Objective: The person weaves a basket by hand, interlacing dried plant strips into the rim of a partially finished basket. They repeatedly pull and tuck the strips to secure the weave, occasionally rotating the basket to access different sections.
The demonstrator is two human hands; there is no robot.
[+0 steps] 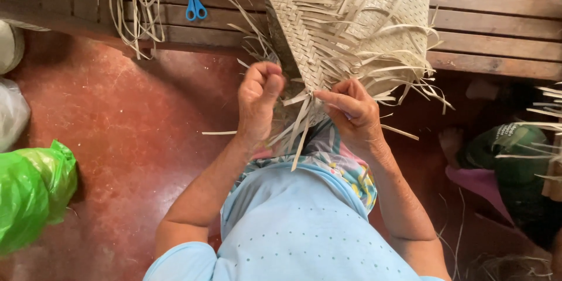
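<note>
A pale woven basket [351, 17] of flat dried leaf strips is held up in front of me, with many loose strip ends sticking out of it. My left hand [259, 96] is closed on strips at the basket's lower left corner. My right hand [354, 114] pinches strips at the lower edge, right beside the left hand. Several loose strip ends [298, 129] hang down between the two hands over my lap.
Blue-handled scissors [194, 1] lie on a wooden slatted platform [497, 29] behind the basket. A bundle of leaf strips [137, 6] hangs over its edge. A green plastic bag [32, 190] sits on the red floor at left. Another person [503, 158] sits at right.
</note>
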